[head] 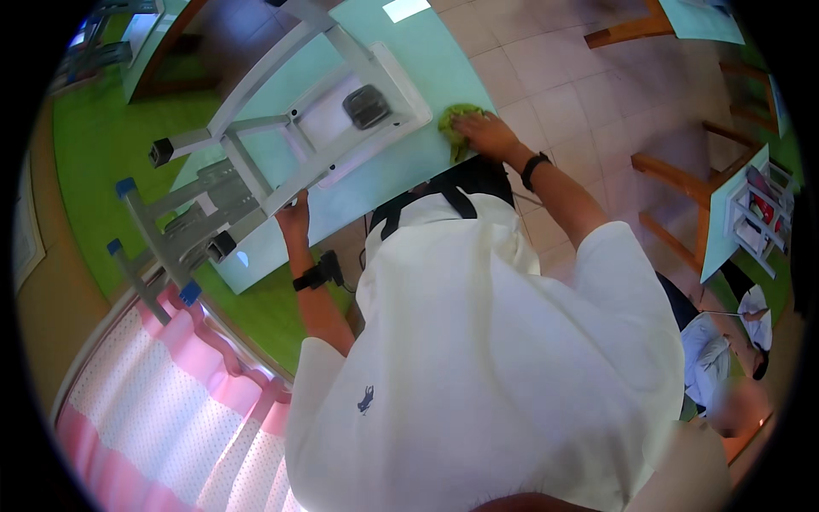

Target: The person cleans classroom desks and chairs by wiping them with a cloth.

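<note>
My right hand (483,134) presses a crumpled green cloth (458,118) onto the pale turquoise tabletop (358,198), close to its right edge. On that table a grey-framed stool (256,83) lies upended, its white seat against the top and its black-capped legs pointing up and left. My left hand (294,214) grips the near leg of this stool, its fingers partly hidden behind the leg. A dark block-like piece (366,107) shows over the seat's underside; what it is, I cannot tell. A second grey stool (173,224) with blue foot caps is beyond my left hand.
Pink and white curtains (173,397) hang at the lower left, beside a green surface (102,173). Tiled floor (550,83) stretches to the right, where another table (729,211) with wooden legs carries an upturned stool (758,214). Other people (707,352) are at the lower right.
</note>
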Demonstrator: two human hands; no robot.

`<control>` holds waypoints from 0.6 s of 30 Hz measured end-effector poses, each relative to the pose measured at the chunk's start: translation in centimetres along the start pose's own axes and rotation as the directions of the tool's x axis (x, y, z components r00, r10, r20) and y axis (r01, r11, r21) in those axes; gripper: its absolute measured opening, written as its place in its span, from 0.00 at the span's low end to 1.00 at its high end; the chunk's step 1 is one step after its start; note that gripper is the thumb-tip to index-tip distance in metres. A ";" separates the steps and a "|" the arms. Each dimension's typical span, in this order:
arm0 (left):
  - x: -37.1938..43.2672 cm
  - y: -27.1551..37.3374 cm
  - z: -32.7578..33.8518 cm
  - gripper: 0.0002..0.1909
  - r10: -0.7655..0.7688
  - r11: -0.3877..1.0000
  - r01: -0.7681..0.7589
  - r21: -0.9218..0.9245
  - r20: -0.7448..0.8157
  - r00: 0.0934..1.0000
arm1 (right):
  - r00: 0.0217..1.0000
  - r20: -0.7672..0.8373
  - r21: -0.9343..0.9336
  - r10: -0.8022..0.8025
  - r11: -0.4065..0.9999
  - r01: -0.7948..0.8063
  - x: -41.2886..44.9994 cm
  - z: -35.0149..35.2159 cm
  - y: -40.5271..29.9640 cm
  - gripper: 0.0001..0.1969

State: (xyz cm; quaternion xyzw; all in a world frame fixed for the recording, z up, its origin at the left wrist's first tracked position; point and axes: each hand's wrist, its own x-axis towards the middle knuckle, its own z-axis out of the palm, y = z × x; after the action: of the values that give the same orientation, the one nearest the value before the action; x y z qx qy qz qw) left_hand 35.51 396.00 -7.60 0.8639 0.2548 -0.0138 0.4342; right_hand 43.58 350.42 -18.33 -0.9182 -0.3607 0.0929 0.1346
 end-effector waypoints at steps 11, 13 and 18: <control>-6.9 -3.6 12.7 0.24 -0.327 0.944 0.320 0.077 0.106 0.939 | 0.998 -0.048 0.100 0.032 0.995 -0.027 9.1 -1.6 7.2 0.16; -7.7 4.0 17.7 0.22 -0.177 0.983 0.151 0.104 0.327 0.928 | 0.987 0.156 0.195 0.033 0.979 -0.063 7.0 -1.2 7.4 0.22; -7.3 13.5 25.6 0.30 0.345 0.911 -0.410 -0.040 0.618 0.706 | 0.970 0.219 0.512 -0.109 0.859 -0.019 2.4 -1.4 6.4 0.24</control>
State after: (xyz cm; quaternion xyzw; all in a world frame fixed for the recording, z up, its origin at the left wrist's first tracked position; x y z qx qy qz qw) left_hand 40.31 366.83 -11.78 0.8663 -0.0832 -0.2165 0.4425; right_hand 49.77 347.35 -19.16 -0.8228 -0.3584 0.2922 0.3304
